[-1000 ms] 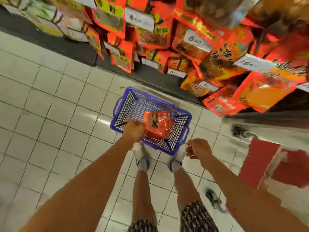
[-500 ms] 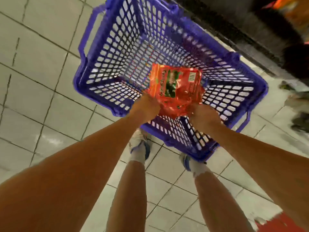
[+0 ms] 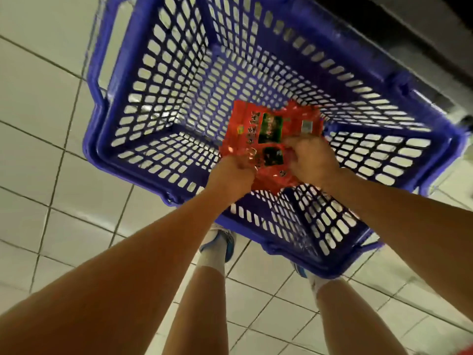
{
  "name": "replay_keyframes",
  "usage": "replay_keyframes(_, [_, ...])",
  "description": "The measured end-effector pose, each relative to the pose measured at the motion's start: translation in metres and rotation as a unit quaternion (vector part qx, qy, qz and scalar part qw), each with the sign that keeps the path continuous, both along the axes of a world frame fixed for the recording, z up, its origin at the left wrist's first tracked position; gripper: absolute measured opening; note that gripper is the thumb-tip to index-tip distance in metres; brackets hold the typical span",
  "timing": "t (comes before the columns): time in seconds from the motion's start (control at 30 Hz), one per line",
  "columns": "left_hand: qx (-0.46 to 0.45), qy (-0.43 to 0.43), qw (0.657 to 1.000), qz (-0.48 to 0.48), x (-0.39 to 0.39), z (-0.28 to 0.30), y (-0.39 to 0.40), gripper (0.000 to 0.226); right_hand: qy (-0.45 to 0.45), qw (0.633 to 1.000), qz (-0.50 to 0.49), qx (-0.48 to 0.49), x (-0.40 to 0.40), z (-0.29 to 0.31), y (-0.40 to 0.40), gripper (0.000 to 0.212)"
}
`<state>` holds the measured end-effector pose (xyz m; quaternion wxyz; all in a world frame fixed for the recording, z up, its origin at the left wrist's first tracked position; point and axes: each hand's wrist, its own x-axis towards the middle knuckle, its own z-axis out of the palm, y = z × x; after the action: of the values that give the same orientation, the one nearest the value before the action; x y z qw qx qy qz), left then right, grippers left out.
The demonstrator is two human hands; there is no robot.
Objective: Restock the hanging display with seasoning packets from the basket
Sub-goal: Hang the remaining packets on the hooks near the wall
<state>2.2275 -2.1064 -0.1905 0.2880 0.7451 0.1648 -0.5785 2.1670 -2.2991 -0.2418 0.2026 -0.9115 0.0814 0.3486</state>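
Note:
A blue plastic mesh basket point(image 3: 158, 103) stands on the tiled floor below me. Over its near part I hold a small stack of red-orange seasoning packets point(image 3: 258, 131) with green and black labels. My left hand point(image 3: 230, 179) grips the stack's lower left edge. My right hand point(image 3: 311, 160) pinches the packets at their right side, fingers curled over the label. The rest of the basket's bottom shows only mesh. The hanging display is out of view.
White floor tiles point(image 3: 38, 111) surround the basket. The dark base of the shelf unit point(image 3: 409, 34) runs along the top right, just behind the basket. My feet in white socks and blue-trimmed shoes point(image 3: 217, 247) stand against the basket's near rim.
I have bent down, so the basket fills the view and the display has left it. My right hand came across from the side and took hold of the packets that my left hand held.

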Motion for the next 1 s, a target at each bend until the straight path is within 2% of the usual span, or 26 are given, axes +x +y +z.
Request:
replay_keyframes(0.07, [0.011, 0.018, 0.997, 0.073, 0.005, 0.007, 0.001, 0.015, 0.020, 0.982, -0.166, 0.093, 0.015, 0.022, -0.002, 0.022])
replay_keyframes(0.1, [0.014, 0.023, 0.993, 0.114, 0.007, 0.010, 0.001, 0.012, 0.036, 0.951, -0.265, 0.154, 0.022, 0.032, -0.003, 0.019])
replay_keyframes(0.17, [0.007, 0.036, 0.977, 0.209, 0.011, 0.014, 0.003, 0.010, 0.090, 0.843, -0.437, 0.300, 0.031, 0.048, -0.003, 0.025])
replay_keyframes(0.2, [-0.006, 0.051, 0.965, 0.259, 0.014, 0.016, 0.004, 0.013, 0.124, 0.788, -0.481, 0.364, 0.033, 0.054, -0.003, 0.029])
replay_keyframes(0.23, [-0.022, 0.069, 0.949, 0.305, 0.016, 0.016, 0.005, 0.022, 0.162, 0.752, -0.494, 0.406, 0.034, 0.058, -0.002, 0.029])
replay_keyframes(0.27, [-0.036, 0.075, 0.935, 0.345, 0.019, 0.017, 0.008, 0.032, 0.192, 0.730, -0.495, 0.430, 0.034, 0.060, 0.000, 0.026])
replay_keyframes(0.3, [-0.041, 0.059, 0.925, 0.374, 0.023, 0.017, 0.011, 0.037, 0.205, 0.726, -0.493, 0.434, 0.033, 0.059, 0.003, 0.021])
replay_keyframes(0.33, [-0.035, 0.025, 0.921, 0.387, 0.026, 0.017, 0.015, 0.037, 0.200, 0.739, -0.492, 0.415, 0.032, 0.053, 0.005, 0.017])
replay_keyframes(0.37, [-0.021, -0.016, 0.923, 0.384, 0.030, 0.016, 0.018, 0.033, 0.181, 0.772, -0.486, 0.367, 0.031, 0.045, 0.008, 0.013])
replay_keyframes(0.43, [0.002, -0.078, 0.930, 0.358, 0.036, 0.012, 0.021, 0.029, 0.128, 0.879, -0.416, 0.194, 0.028, 0.021, 0.013, 0.010])
replay_keyframes(0.47, [0.008, -0.096, 0.932, 0.348, 0.039, 0.008, 0.022, 0.028, 0.109, 0.930, -0.335, 0.102, 0.025, 0.010, 0.018, 0.014])
replay_keyframes(0.5, [0.012, -0.110, 0.934, 0.339, 0.041, 0.004, 0.022, 0.028, 0.101, 0.965, -0.241, 0.028, 0.022, 0.000, 0.023, 0.030])
replay_keyframes(0.53, [0.017, -0.121, 0.937, 0.326, 0.043, 0.000, 0.022, 0.029, 0.104, 0.984, -0.145, -0.021, 0.015, -0.012, 0.028, 0.052])
replay_keyframes(0.6, [0.025, -0.140, 0.947, 0.288, 0.045, -0.009, 0.020, 0.029, 0.107, 0.991, 0.036, -0.068, 0.000, -0.034, 0.035, 0.094])
replay_keyframes(0.67, [0.038, -0.163, 0.956, 0.241, 0.043, -0.013, 0.019, 0.028, 0.114, 0.978, 0.150, -0.093, -0.015, -0.052, 0.037, 0.108])
replay_keyframes(0.83, [0.050, -0.199, 0.956, 0.209, 0.043, -0.013, 0.023, 0.035, 0.088, 0.971, 0.189, -0.120, -0.026, -0.055, 0.028, 0.098])
replay_keyframes(0.9, [0.049, -0.210, 0.953, 0.215, 0.047, -0.002, 0.022, 0.032, 0.078, 0.978, 0.167, -0.097, -0.019, -0.040, 0.022, 0.077])
replay_keyframes(1.0, [0.053, -0.233, 0.945, 0.224, 0.057, 0.026, 0.017, 0.033, 0.078, 0.996, 0.031, -0.030, -0.006, -0.005, 0.004, 0.036])
